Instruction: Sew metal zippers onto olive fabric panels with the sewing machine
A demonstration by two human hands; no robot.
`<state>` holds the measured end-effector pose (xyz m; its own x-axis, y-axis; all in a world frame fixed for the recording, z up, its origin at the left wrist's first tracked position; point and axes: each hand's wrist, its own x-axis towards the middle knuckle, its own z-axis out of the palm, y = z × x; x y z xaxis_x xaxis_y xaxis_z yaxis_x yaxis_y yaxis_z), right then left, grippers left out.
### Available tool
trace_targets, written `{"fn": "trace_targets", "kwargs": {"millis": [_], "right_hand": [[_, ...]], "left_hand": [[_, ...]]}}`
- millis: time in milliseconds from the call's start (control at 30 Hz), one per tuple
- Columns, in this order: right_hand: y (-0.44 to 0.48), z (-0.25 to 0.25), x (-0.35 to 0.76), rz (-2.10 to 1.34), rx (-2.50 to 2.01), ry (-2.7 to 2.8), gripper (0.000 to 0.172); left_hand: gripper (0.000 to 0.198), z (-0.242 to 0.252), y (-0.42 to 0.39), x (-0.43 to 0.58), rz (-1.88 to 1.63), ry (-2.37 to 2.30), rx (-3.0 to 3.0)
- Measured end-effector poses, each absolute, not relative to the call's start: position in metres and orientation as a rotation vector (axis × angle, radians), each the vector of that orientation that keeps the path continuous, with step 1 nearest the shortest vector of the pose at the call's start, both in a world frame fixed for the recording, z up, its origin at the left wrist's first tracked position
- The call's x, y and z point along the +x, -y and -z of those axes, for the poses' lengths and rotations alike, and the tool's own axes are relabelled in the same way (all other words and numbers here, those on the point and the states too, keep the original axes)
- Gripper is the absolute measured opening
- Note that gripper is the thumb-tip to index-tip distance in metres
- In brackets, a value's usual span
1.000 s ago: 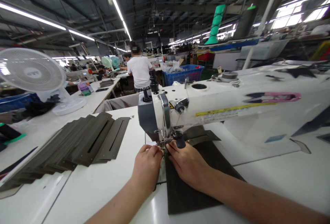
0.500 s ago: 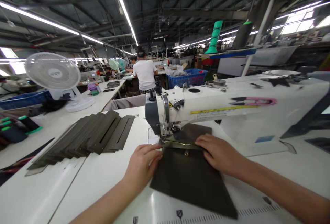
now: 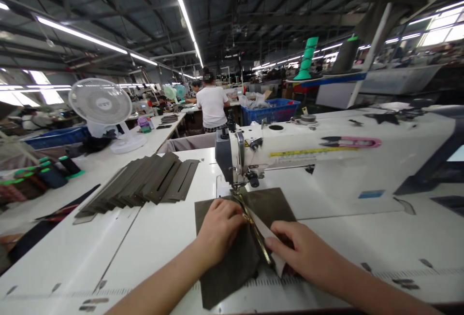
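Your left hand point(image 3: 219, 230) and right hand point(image 3: 304, 252) press the olive panel point(image 3: 224, 276) flat, grips open. The zipper point(image 3: 258, 236) runs between them up to the presser foot point(image 3: 236, 188), nearer your left.

Dark olive fabric piece point(image 3: 232, 257) is pressed flat on white table point(image 3: 152, 237) by left hand point(image 3: 219, 230) and right hand point(image 3: 302, 252), just before sewing machine point(image 3: 290, 153); cut pieces point(image 3: 145, 182) stacked at left.
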<state>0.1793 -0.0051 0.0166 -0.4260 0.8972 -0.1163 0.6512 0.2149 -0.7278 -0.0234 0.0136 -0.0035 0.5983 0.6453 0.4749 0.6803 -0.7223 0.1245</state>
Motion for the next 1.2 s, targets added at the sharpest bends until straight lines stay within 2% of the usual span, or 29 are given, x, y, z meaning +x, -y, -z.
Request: {"fn": "trace_targets", "kwargs": {"millis": [100,233,300,533,633,800,900,1000,1067,1133,1200], "right_hand": [[0.012,-0.014,0.177,-0.893,-1.467,2.265,0.019],[0.019,-0.007,0.176,-0.597,-1.355,2.348,0.006],[0.02,-0.002,0.176,-0.538,-1.278,2.346,0.007],[0.016,-0.002,0.178,-0.752,-1.143,2.232,0.019],[0.014,-0.008,0.179,-0.827,-1.185,2.168,0.023],[0.003,-0.026,0.179,-0.762,-1.269,2.115,0.026],[-0.001,-0.042,0.184,-0.544,-1.257,2.167,0.026],[0.008,-0.045,0.185,0.049,-1.116,2.188,0.021],[0.021,-0.031,0.17,0.355,-0.921,2.167,0.018],[0.032,-0.005,0.138,0.404,-0.725,2.196,0.017],[0.034,0.02,0.099,0.308,-0.608,2.316,0.015]], "left_hand": [[0.017,0.008,-0.028,-0.024,0.711,1.147,-2.659],[0.013,0.007,-0.031,-0.022,0.781,1.165,-2.594],[0.015,0.006,-0.026,-0.021,0.82,1.11,-2.648],[0.034,-0.002,-0.018,-0.021,0.676,1.029,-2.919],[0.03,-0.006,-0.018,-0.023,0.733,1.067,-2.896],[0.02,-0.01,-0.023,-0.023,0.818,0.966,-2.888],[0.018,-0.012,-0.03,-0.021,0.87,0.817,-2.814],[0.02,-0.016,-0.037,-0.019,0.905,0.729,-2.737],[0.019,-0.021,-0.039,-0.019,0.956,0.777,-2.674],[0.017,-0.028,-0.041,-0.02,0.977,0.888,-2.616],[0.015,-0.036,-0.042,-0.022,0.877,1.036,-2.576]]}}
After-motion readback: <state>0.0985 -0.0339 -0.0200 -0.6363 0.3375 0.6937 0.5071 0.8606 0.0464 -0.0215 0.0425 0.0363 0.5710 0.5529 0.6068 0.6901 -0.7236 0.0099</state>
